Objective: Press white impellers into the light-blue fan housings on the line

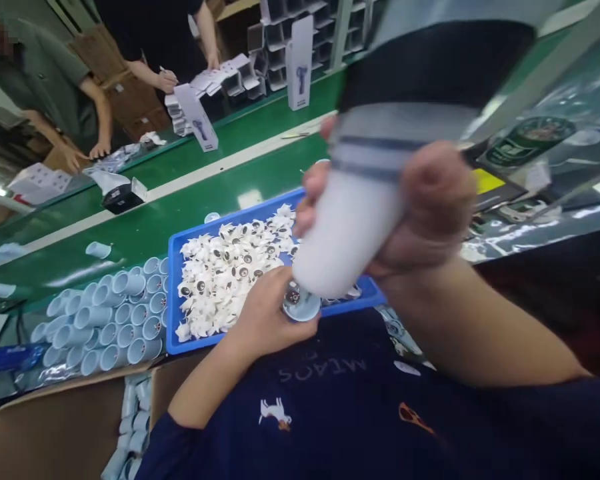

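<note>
My left hand (270, 315) is closed round a light blue cup-shaped housing (303, 308), with a dark round part inside its open end. My right hand (420, 213) grips a large cylindrical tool (350, 220), white at its lower end with grey bands and black higher up. Motion blur hides its finer detail. The tool's rounded lower end hangs close over the housing, covering part of it; whether they touch, I cannot tell. Behind both hands lies a blue tray (174, 293) heaped with white finned parts (225, 267), several with dark round centres.
Rows of light blue housings (115, 320) lie left of the tray on the green bench (260, 160). More housings fill a cardboard box (55, 427) at lower left. Across the bench, two people work near white printed boxes (300, 63). A black-and-white object (124, 195) lies farther left.
</note>
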{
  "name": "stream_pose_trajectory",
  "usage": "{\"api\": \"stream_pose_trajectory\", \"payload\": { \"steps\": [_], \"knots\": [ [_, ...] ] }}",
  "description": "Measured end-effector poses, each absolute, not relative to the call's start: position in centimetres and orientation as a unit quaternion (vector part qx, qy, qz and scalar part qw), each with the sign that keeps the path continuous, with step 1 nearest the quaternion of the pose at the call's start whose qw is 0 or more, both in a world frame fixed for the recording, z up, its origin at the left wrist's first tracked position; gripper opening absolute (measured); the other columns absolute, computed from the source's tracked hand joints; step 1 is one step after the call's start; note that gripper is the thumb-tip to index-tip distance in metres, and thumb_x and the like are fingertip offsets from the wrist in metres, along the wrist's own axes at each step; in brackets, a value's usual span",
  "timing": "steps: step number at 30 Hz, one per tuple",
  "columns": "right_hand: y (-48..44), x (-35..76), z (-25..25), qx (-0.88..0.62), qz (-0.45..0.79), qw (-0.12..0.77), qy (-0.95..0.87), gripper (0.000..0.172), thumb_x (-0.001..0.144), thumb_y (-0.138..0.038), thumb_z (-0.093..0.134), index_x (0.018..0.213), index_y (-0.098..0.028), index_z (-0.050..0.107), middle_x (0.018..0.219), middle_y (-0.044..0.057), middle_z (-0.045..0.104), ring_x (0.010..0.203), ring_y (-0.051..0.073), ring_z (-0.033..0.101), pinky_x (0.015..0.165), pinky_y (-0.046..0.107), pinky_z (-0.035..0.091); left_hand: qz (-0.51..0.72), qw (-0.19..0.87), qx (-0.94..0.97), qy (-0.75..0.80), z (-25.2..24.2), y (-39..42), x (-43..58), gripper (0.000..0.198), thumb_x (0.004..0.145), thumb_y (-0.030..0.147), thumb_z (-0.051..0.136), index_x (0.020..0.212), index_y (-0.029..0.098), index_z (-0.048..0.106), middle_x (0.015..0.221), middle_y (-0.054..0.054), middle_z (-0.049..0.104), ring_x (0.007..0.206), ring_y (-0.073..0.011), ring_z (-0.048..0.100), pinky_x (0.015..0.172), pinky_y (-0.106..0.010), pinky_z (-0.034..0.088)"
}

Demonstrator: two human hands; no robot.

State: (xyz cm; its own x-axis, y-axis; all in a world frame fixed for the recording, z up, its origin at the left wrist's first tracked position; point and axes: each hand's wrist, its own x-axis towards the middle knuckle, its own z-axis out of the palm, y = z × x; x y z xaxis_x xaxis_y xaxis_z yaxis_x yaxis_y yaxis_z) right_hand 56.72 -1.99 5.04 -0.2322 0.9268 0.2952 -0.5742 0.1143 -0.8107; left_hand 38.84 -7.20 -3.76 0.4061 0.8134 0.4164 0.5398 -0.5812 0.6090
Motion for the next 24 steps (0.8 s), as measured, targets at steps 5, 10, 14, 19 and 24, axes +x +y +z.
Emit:
{"api": "stream_pose_trajectory", "payload": {
  "steps": [5, 10, 14, 19, 24],
  "knots": [
    [-2.4, 54.7, 3.8, -0.111, 0.669, 0.578, -0.455, 0.041, 0.070, -0.047, 0.090, 0.082, -0.018, 0.064, 0.085, 0.001, 0.063, 0.071, 0.015, 0.064, 0.061, 0.026, 0.057, 0.367, 0.202, 0.808, 0.414, -2.8, -7.4, 39.6, 0.034, 0.072, 0.046, 0.080, 0.084, 0.020, 0.063, 0.078, -0.002, 0.068, 0.070, -0.0181, 0.065, 0.064, -0.030, 0.053],
    [-2.8, 55.1, 3.6, -0.136, 0.656, 0.564, -0.482, 0.038, 0.071, -0.050, 0.087, 0.078, -0.020, 0.065, 0.077, 0.000, 0.062, 0.069, 0.016, 0.061, 0.061, 0.028, 0.056, 0.395, 0.215, 0.797, 0.402, -2.7, -7.7, 39.9, 0.027, 0.071, 0.037, 0.078, 0.082, 0.020, 0.060, 0.075, 0.001, 0.066, 0.066, -0.0147, 0.062, 0.062, -0.027, 0.051],
    [-3.0, 55.4, 4.2, -0.176, 0.642, 0.550, -0.504, 0.048, 0.070, -0.064, 0.084, 0.072, -0.022, 0.061, 0.072, 0.001, 0.060, 0.067, 0.017, 0.059, 0.061, 0.029, 0.056, 0.403, 0.228, 0.790, 0.403, -3.0, -7.7, 40.3, 0.025, 0.072, 0.035, 0.076, 0.079, 0.020, 0.059, 0.071, 0.002, 0.062, 0.062, -0.0136, 0.059, 0.058, -0.026, 0.048],
    [-3.0, 55.4, 3.6, -0.168, 0.658, 0.558, -0.477, 0.042, 0.066, -0.052, 0.090, 0.076, -0.019, 0.065, 0.078, 0.002, 0.063, 0.069, 0.017, 0.062, 0.060, 0.029, 0.057, 0.397, 0.246, 0.783, 0.411, -3.0, -7.8, 40.2, 0.025, 0.070, 0.035, 0.077, 0.079, 0.020, 0.060, 0.073, 0.000, 0.064, 0.064, -0.0156, 0.061, 0.059, -0.027, 0.049],
    [-1.9, 54.6, 2.6, -0.153, 0.685, 0.572, -0.424, 0.047, 0.067, -0.057, 0.088, 0.085, -0.018, 0.067, 0.085, 0.003, 0.065, 0.067, 0.018, 0.065, 0.056, 0.028, 0.058, 0.291, 0.412, 0.746, 0.434, -1.5, -7.8, 39.4, 0.043, 0.067, 0.043, 0.084, 0.099, 0.021, 0.067, 0.088, -0.002, 0.072, 0.075, -0.0202, 0.068, 0.066, -0.029, 0.056]
  ]
}}
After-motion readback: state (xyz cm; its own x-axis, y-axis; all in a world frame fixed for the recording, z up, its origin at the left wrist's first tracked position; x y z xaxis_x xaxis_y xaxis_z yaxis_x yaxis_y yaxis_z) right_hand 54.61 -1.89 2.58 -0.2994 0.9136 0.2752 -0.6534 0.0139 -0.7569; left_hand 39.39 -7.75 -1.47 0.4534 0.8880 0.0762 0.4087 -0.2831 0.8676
